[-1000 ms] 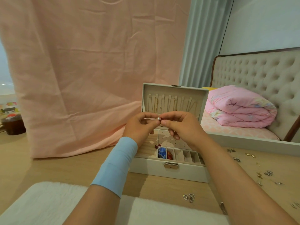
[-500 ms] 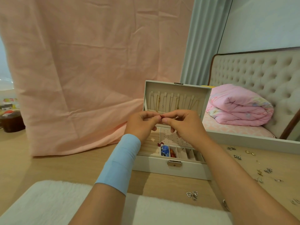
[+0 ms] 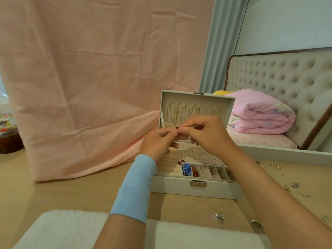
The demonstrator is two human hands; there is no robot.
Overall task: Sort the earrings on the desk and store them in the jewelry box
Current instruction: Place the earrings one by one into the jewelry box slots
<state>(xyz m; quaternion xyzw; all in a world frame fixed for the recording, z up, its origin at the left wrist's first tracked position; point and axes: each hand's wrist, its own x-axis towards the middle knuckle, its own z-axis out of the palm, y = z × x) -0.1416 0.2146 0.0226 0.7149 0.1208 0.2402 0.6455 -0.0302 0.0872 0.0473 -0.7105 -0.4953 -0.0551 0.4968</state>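
Small dark-red bead earring (image 3: 177, 127) pinched over open white jewelry box (image 3: 195, 191)
L hand (image 3: 158, 141) & R hand (image 3: 208, 134): fingers curled, tips meeting on earring

A creased pink cloth (image 3: 89, 78) hangs from my 9 o'clock to 12 o'clock; its lower edge lies on the light wooden surface (image 3: 71, 191). At 1 o'clock, a grey-blue curtain (image 3: 221, 42) hangs in vertical folds. A plain pale wall (image 3: 287, 20) fills 2 o'clock. Below it stands a tufted beige headboard (image 3: 280, 78) with a dark brown frame. A folded pink quilt (image 3: 260, 115) rests on the bed (image 3: 260, 142) against the headboard. A white fluffy mat (image 3: 62, 229) lies at 6 o'clock. Lighting is soft and even.
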